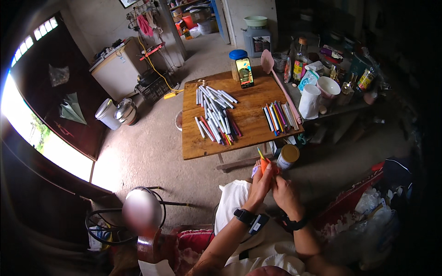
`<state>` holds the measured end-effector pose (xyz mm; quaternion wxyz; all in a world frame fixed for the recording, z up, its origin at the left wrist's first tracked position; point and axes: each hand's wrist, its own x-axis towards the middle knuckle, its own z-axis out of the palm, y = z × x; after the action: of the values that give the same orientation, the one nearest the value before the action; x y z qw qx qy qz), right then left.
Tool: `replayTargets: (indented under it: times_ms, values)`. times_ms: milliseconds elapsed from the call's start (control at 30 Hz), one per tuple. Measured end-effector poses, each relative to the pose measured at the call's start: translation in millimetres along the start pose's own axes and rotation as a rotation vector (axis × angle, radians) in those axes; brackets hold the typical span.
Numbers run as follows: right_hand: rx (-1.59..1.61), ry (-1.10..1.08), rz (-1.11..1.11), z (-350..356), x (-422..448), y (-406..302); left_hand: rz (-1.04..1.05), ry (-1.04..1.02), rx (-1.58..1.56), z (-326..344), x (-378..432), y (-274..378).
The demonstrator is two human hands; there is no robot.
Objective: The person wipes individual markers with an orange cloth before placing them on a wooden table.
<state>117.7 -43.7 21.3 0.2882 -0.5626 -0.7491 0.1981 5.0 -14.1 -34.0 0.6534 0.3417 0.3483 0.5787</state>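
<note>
My left hand (261, 183) grips an orange cloth (266, 165) wrapped round a yellow-green pen or pencil (261, 153), whose tip sticks out at the top. Against the cloth's lower right side, my right hand (286, 193) has its fingers curled; its fingertips are partly hidden. Beyond both hands stands a wooden table (193, 148). A loose pile of white-barrelled markers (215, 114) lies on its left half, with some coloured ones among them. Coloured pens or pencils (280, 117) lie side by side near the right edge.
A phone (245, 73) leans on a blue-lidded jar (238, 55) at the table's back. A pink fly swatter (281, 82) lies along the right edge. A lidded can (288, 156) stands by the table's near right corner. Bottles and a bowl (328, 87) crowd the surface at right.
</note>
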Motion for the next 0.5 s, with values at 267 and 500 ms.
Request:
replayTargets:
  times_ms: [267, 500]
  values:
    - [0.000, -0.157, 0.006, -15, -20, -17, 0.124, 0.166, -0.309, 8, -3, 18]
    - [0.054, -0.069, 0.048, -14, -16, -12, 0.045, 0.076, -0.321, 8, -2, 15]
